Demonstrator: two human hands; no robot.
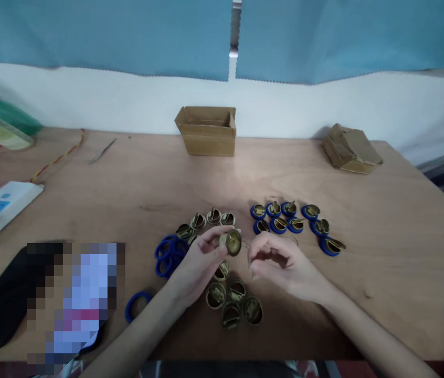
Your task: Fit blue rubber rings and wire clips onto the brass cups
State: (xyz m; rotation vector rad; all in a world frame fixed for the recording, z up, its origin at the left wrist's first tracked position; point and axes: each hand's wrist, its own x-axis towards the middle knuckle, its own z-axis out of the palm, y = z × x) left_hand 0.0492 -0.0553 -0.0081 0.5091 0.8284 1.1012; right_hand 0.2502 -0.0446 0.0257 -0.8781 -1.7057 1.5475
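Near the middle of the table, my left hand [202, 262] grips a round brass-coloured metal piece [233, 243] between thumb and fingers. Just right of it, my right hand [275, 262] is closed in a pinch; what its fingertips hold, if anything, is too small to name. Several similar brass pieces [215, 295] lie below and behind my left hand. Blue rings [164, 249] are piled left of that hand, and a single blue ring [128, 310] lies nearer the front. Behind and right of my right hand sit several brass pieces with blue rings around them [310, 211].
An open cardboard box [210, 143] stands at the back, and a crumpled box [351, 149] at the back right. Tweezers [103, 151], a power strip [7, 210] and a black item [5, 299] lie on the left. A pixelated patch covers the front left.
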